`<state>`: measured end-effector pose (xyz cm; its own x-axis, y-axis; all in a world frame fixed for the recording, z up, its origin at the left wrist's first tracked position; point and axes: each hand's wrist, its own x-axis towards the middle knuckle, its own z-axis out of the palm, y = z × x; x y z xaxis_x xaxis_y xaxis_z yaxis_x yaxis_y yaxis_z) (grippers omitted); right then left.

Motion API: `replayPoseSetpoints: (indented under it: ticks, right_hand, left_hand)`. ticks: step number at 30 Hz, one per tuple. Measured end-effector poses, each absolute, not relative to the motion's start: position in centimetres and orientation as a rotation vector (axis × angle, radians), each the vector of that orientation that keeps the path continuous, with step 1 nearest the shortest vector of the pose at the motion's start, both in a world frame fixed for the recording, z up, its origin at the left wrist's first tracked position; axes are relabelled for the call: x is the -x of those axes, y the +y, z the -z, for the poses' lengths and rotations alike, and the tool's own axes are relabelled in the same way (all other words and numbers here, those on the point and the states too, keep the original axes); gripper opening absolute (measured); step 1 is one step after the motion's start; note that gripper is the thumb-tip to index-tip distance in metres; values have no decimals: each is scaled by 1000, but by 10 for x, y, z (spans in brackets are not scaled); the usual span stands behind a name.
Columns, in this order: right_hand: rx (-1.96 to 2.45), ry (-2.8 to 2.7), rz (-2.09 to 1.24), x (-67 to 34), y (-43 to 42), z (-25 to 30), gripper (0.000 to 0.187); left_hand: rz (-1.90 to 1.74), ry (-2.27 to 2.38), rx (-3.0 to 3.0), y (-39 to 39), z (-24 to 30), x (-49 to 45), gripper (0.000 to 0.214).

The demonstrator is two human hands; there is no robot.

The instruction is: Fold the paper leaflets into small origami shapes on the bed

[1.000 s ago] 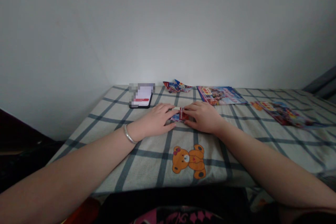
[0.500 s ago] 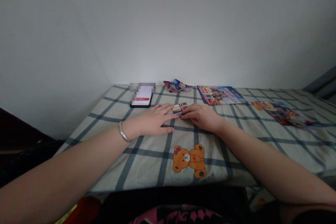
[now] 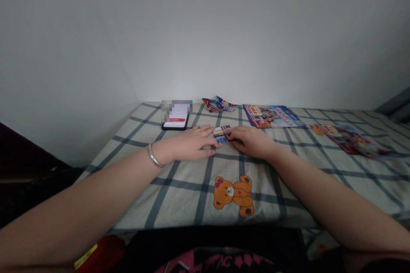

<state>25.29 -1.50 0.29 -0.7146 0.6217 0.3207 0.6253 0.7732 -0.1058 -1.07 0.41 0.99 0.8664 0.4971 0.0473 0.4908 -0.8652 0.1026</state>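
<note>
A small folded piece of colourful printed paper [image 3: 220,136] lies on the checked cloth between my hands. My left hand [image 3: 195,143], with a silver bangle at the wrist, rests palm down with its fingers stretched out, the tips at the paper's left edge. From the other side, my right hand [image 3: 251,140] has its thumb and fingers closed on the paper's right edge. Behind it, near the wall, sits a folded paper shape [image 3: 219,104] with pointed ends, in similar print.
A phone [image 3: 176,116] with a lit, partly blurred screen lies at the back left. Printed leaflets [image 3: 275,116] are stacked at the back right, with more leaflets [image 3: 358,140] farther right. The checked cloth [image 3: 179,204] has a printed teddy bear near the front edge.
My left hand's fingers have drawn closer together. More of the paper's lower part now shows between my hands. The whole view has shifted slightly.
</note>
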Motion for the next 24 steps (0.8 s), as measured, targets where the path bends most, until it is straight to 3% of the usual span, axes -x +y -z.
replayPoseSetpoints:
  ticks: [5, 13, 17, 24]
  right_hand:
    - [1036, -2604, 18, -260, -12, -3, 25]
    - [1050, -2549, 45, -273, -4, 9, 55]
    - [967, -2579, -34, -270, -8, 4, 52]
    - [926, -2635, -26, -259, -19, -7, 39]
  left_hand:
    - [-136, 771, -2932, 3, -9, 14, 30]
    - [-323, 684, -2991, 0, -3, 16, 32]
    - [-400, 706, -3025, -3, -5, 12, 26]
    - [-484, 862, -3101, -6, -4, 8, 38]
